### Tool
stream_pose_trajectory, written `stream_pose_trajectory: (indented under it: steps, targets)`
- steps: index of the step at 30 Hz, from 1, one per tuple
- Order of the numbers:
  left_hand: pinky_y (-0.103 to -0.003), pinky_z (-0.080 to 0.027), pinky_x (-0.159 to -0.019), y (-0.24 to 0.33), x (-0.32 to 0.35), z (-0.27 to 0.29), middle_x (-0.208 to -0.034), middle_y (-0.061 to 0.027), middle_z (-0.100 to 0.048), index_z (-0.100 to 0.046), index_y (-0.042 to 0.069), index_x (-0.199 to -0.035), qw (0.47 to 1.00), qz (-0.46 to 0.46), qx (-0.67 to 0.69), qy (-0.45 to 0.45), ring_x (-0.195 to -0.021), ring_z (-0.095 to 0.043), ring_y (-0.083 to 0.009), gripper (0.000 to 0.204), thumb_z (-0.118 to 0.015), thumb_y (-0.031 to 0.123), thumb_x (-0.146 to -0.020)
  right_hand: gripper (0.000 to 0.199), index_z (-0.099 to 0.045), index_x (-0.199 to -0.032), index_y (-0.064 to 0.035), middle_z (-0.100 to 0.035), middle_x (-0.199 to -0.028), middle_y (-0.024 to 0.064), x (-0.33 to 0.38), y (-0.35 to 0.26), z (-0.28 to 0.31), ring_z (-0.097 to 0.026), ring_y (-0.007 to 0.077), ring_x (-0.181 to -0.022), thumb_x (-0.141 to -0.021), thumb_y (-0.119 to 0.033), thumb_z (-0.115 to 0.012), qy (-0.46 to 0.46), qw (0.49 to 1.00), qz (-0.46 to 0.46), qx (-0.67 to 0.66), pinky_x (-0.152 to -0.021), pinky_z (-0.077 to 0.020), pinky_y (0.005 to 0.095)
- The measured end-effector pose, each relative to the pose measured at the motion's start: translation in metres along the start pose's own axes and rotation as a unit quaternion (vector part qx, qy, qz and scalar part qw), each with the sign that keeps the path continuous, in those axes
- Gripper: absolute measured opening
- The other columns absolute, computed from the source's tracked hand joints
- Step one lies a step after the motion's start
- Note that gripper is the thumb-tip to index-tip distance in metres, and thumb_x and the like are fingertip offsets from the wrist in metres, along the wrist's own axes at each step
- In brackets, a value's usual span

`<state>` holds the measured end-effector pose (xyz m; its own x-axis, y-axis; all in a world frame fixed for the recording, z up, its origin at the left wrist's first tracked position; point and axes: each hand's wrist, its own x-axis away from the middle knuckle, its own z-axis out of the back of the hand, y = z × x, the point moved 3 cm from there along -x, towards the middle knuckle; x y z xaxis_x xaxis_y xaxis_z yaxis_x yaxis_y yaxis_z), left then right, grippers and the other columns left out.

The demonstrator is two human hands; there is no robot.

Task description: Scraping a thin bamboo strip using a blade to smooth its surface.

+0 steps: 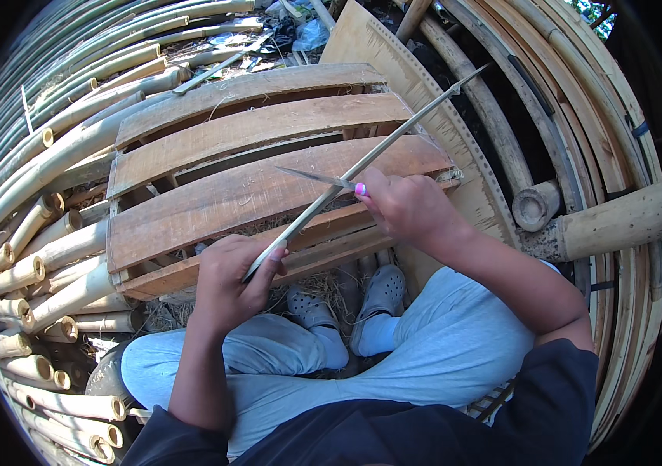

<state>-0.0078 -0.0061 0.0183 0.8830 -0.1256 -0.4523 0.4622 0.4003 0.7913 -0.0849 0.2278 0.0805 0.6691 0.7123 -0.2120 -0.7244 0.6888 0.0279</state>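
A long, thin bamboo strip [393,138] slants up to the right across my view. Around its lower end my left hand [231,281] is closed, thumb along the strip. My right hand [408,203] grips a small knife [311,175] by its handle, of which only a pink bit shows. The narrow blade points left and crosses the strip near its middle; whether the edge has bitten into it I cannot tell. Beneath both hands stands a slatted wooden crate [269,189] with fine shavings on its slats.
Stacked bamboo poles [74,299] lie to the left, cut ends toward me. A brown perforated board [455,116] leans behind the crate. Long split bamboo strips [579,93] curve along the right, beside a thick bamboo post [618,221]. My feet in grey clogs [381,299] rest below the crate.
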Motion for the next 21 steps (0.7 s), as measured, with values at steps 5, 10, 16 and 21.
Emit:
stream_pose_trajectory:
  steps: [5, 10, 16, 21]
  targets:
    - [-0.033, -0.052, -0.069, 0.004, -0.001, 0.001, -0.073, -0.0047, -0.072, -0.075, 0.006, -0.092, 0.998, -0.023, -0.037, -0.051, -0.070, -0.069, -0.0217, 0.012, -0.065, 0.012, -0.094, 0.023, -0.053, -0.089, -0.0033, -0.061, -0.057, 0.0151, 0.009, 0.047, 0.009, -0.067, 0.0337, -0.055, -0.101, -0.023, -0.053, 0.015, 0.991, -0.089, 0.101, -0.049, -0.0535, 0.0439]
    - [-0.037, -0.050, -0.062, 0.003, 0.000, -0.001, -0.067, -0.0056, -0.068, -0.074, 0.005, -0.090, 0.999, -0.039, -0.001, -0.013, -0.063, -0.065, -0.0255, 0.007, -0.068, 0.009, -0.089, 0.018, -0.053, -0.091, -0.0027, -0.061, -0.063, 0.0213, -0.008, 0.001, 0.014, -0.065, 0.0397, -0.062, -0.099, -0.018, -0.055, -0.052, 0.988, -0.134, 0.056, -0.052, -0.0514, 0.0490]
    - [-0.036, -0.050, -0.063, 0.006, 0.001, -0.002, -0.067, -0.0050, -0.068, -0.074, 0.005, -0.092, 0.999, -0.040, -0.014, -0.027, -0.065, -0.066, -0.0246, 0.007, -0.068, 0.009, -0.089, 0.024, -0.056, -0.090, -0.0009, -0.063, -0.064, 0.0207, -0.002, 0.050, 0.016, -0.066, 0.0390, -0.061, -0.101, -0.021, -0.050, 0.022, 0.991, -0.125, 0.049, -0.057, -0.0530, 0.0491]
    - [-0.038, -0.054, -0.072, 0.002, -0.001, -0.004, -0.066, -0.0058, -0.068, -0.073, 0.005, -0.094, 0.999, -0.037, -0.026, -0.026, -0.063, -0.067, -0.0247, 0.008, -0.067, 0.007, -0.090, 0.023, -0.056, -0.089, -0.0016, -0.064, -0.068, 0.0217, -0.007, 0.012, 0.013, -0.067, 0.0385, -0.066, -0.101, -0.021, -0.050, -0.072, 0.986, -0.146, 0.033, -0.060, -0.0540, 0.0493]
